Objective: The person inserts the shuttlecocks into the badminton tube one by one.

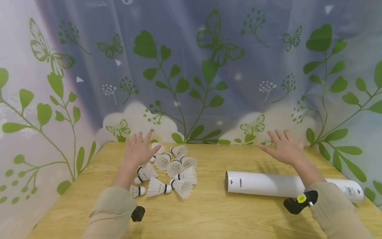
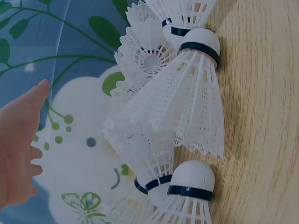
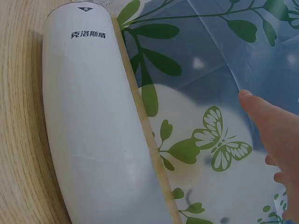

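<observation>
White shuttlecocks [image 1: 175, 167] with dark bands lie in a loose cluster on the left half of the wooden table; several show close up in the left wrist view, one shuttlecock [image 2: 194, 93] in the middle. My left hand [image 1: 137, 149] hovers over the cluster's left side, fingers spread, holding nothing. On the right lies a white cardboard tube [image 1: 265, 183], on its side, its dark round end facing left. Above and behind it my right hand [image 1: 283, 147] is held out with straight fingers, nothing in it. My right forearm hides part of the tube. Printed characters mark the tube [image 3: 93, 116].
The wooden table [image 1: 209, 212] reaches back to a curtain [image 1: 191, 83] printed with green leaves and butterflies, which also hangs at both sides. Black wrist cameras sit under both sleeves, such as the right wrist camera [image 1: 293, 205].
</observation>
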The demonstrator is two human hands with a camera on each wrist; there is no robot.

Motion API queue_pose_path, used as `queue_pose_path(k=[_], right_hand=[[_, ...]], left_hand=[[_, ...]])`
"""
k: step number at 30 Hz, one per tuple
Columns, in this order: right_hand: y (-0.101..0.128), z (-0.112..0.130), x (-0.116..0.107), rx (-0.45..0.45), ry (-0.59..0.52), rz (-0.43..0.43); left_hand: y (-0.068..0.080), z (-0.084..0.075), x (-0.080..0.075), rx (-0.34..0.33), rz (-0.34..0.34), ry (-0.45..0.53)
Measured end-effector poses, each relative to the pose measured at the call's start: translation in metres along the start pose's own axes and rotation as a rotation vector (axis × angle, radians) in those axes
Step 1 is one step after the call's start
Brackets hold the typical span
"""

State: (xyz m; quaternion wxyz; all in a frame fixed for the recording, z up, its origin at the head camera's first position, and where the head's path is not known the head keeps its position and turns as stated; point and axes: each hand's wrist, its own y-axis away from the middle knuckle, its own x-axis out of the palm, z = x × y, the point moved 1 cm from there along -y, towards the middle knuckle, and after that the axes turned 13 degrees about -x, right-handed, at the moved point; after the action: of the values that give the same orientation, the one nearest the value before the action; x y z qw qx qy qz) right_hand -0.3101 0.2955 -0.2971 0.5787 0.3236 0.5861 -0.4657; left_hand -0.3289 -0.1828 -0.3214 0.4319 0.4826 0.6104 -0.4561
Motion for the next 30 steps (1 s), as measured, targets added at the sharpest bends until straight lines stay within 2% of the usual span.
queue_pose_path(k=[11,18,25,30], right_hand=[[0.009,-0.003,-0.003,-0.077,0.012,-0.135],[0.019,-0.005,-0.002,-0.131,0.017,-0.168],[0.036,-0.007,0.006,-0.185,-0.01,-0.167],[0.045,-0.006,0.014,-0.258,-0.027,-0.193]], left_hand=[[0.009,0.019,-0.018,0.032,-0.01,-0.063],[0.021,0.034,-0.026,0.061,-0.037,0.001],[0.035,0.051,-0.024,0.068,-0.068,0.0],[0.048,0.065,-0.02,0.045,-0.019,0.027]])
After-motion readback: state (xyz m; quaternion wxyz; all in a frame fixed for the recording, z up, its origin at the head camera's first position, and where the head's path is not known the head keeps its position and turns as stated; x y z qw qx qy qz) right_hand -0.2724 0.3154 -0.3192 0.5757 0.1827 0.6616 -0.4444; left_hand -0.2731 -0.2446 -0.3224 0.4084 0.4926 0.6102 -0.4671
